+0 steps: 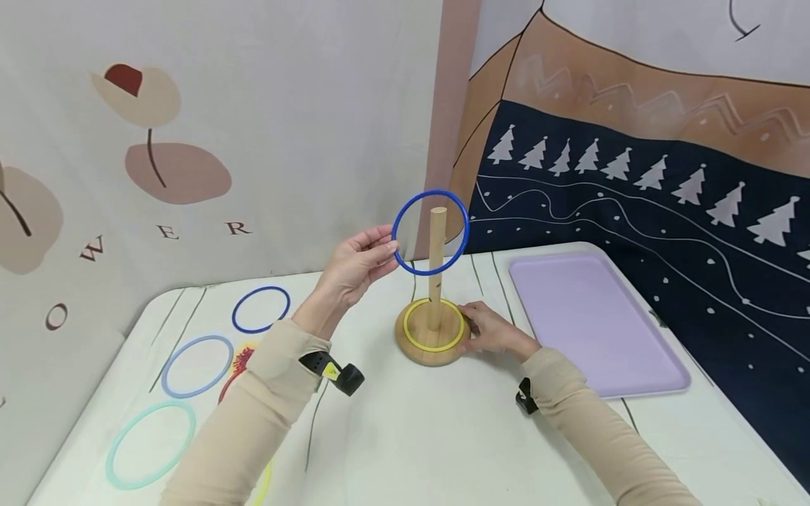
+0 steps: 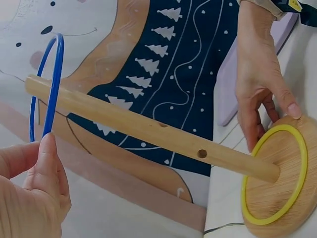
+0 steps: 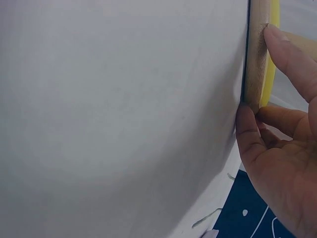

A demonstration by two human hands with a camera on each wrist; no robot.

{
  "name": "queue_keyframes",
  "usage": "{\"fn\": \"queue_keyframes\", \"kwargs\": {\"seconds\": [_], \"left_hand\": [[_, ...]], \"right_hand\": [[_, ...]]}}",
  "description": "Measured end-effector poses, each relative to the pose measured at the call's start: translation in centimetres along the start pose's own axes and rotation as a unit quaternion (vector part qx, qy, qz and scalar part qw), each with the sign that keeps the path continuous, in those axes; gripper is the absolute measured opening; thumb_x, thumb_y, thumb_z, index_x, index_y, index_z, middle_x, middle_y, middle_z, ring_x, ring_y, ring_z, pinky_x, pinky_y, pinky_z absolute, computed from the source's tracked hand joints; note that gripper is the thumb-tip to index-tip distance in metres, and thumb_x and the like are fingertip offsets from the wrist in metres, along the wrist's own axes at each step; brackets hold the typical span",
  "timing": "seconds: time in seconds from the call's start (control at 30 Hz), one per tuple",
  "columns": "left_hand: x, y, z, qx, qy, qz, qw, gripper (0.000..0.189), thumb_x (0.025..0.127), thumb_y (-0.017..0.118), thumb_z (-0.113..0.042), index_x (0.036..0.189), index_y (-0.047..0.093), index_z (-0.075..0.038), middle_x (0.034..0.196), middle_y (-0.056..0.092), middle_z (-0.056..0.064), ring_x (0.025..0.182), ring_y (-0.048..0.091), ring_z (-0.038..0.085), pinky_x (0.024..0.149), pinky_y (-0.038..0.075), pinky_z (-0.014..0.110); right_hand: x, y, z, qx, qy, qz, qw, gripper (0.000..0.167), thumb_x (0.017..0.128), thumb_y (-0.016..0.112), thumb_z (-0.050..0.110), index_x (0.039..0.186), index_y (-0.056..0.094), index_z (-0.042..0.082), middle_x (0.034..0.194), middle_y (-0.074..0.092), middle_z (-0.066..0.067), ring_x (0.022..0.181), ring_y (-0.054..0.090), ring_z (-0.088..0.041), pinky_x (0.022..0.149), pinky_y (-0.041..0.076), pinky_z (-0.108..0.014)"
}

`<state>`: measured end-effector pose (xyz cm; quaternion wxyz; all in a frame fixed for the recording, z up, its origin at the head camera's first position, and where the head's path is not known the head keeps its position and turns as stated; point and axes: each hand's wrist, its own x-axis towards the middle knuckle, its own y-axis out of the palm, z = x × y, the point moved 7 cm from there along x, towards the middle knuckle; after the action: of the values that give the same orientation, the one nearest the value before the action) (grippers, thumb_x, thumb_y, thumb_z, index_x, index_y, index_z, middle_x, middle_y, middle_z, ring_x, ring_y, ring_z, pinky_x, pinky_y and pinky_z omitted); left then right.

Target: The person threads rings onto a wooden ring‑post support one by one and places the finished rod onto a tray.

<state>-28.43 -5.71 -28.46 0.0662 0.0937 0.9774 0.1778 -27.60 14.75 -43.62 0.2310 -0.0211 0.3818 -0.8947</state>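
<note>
My left hand (image 1: 362, 263) pinches the edge of a dark blue ring (image 2: 53, 89) between thumb and fingers. This ring is tilted around the top of an upright wooden post (image 1: 436, 239), whose tip pokes through it in the left wrist view. Below, the post rises from a round wooden base (image 1: 433, 359). A yellow ring (image 2: 247, 201) lies flat on that base, encircling the post's foot. At the base's right edge, my right hand (image 1: 490, 329) grips the rim, with the thumb (image 3: 287, 52) and fingers against the wood.
Left on the white table lie another dark blue ring (image 1: 234, 316), a light blue ring (image 1: 164, 378) and a turquoise ring (image 1: 110, 460). My left sleeve partly covers a red ring (image 1: 226, 385) and a second yellow ring (image 1: 266, 485). Right, a purple tray (image 1: 595, 323) lies near the hanging cloth.
</note>
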Motion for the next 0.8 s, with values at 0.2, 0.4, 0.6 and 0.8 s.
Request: {"fn": "queue_keyframes", "kwargs": {"seconds": [0.2,0.4,0.6,0.8], "left_hand": [[0.7,-0.1,1.6,0.036,-0.016,-0.021,0.9990,0.032,0.090,0.058,0.003,0.121,0.055,0.000,0.091,0.058,0.001,0.076,0.064,0.008,0.070,0.057,0.021],[1.2,-1.5,4.2,0.081,-0.049,-0.045,0.9945,0.033,0.090,0.059,-0.001,0.123,0.056,-0.002,0.095,0.058,0.002,0.080,0.063,0.008,0.073,0.057,0.021],[1.6,-3.5,7.6,0.111,-0.093,-0.073,0.9868,0.034,0.090,0.059,-0.002,0.124,0.057,-0.003,0.094,0.059,0.001,0.080,0.064,0.008,0.075,0.057,0.023],[1.8,-5.5,10.5,0.139,-0.122,-0.110,0.9766,0.031,0.089,0.061,0.000,0.120,0.060,-0.003,0.093,0.060,0.002,0.089,0.064,0.016,0.071,0.057,0.022]], "right_hand": [[-0.1,0.0,0.1,0.005,0.000,0.000,1.0000,0.084,0.076,0.078,0.010,0.141,0.029,-0.010,0.136,0.035,-0.024,0.118,0.047,-0.029,0.099,0.046,-0.039],[-0.1,-0.1,0.2,0.006,0.001,0.003,1.0000,0.085,0.076,0.077,0.010,0.142,0.028,-0.010,0.138,0.033,-0.026,0.122,0.045,-0.031,0.102,0.044,-0.039],[0.1,-0.1,0.0,-0.009,-0.004,0.000,0.9999,0.083,0.076,0.078,0.011,0.141,0.031,-0.009,0.135,0.036,-0.024,0.114,0.047,-0.027,0.097,0.046,-0.038],[0.1,0.0,0.0,0.005,-0.014,0.005,0.9999,0.084,0.077,0.077,0.009,0.142,0.028,-0.010,0.135,0.035,-0.025,0.118,0.046,-0.030,0.100,0.046,-0.039]]}}
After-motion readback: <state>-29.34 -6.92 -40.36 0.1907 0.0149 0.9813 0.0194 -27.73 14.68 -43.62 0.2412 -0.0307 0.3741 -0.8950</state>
